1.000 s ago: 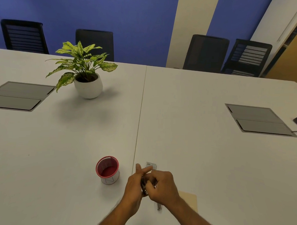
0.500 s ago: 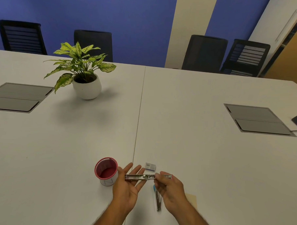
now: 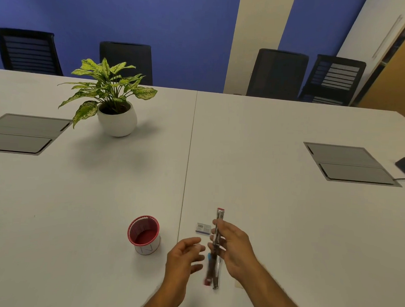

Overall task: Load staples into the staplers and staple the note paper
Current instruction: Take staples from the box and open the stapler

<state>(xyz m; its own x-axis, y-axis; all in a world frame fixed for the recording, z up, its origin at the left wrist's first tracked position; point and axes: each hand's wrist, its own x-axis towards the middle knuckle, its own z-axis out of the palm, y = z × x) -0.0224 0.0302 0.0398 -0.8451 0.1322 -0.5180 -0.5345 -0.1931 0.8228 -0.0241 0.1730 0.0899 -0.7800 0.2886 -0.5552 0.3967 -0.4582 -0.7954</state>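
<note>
- The right hand [image 3: 233, 247] holds a stapler [image 3: 217, 237], fingers closed around its middle.
- The stapler is swung fully open, one long thin line pointing away from the person, with a red tip at the far end; the near end is blurred.
- The left hand [image 3: 184, 257] is open, fingers spread and slightly curled, just beside the stapler and holding nothing.
- A small staple box [image 3: 203, 228] lies flat on the table [image 3: 287, 215], just left of the right hand's fingertips.
- Only a corner of the note paper [image 3: 238, 285] shows, under the right forearm.
- A red-rimmed cup [image 3: 144, 235] stands upright, left of the left hand.
- A potted plant [image 3: 113, 103] stands far back on the left.
</note>
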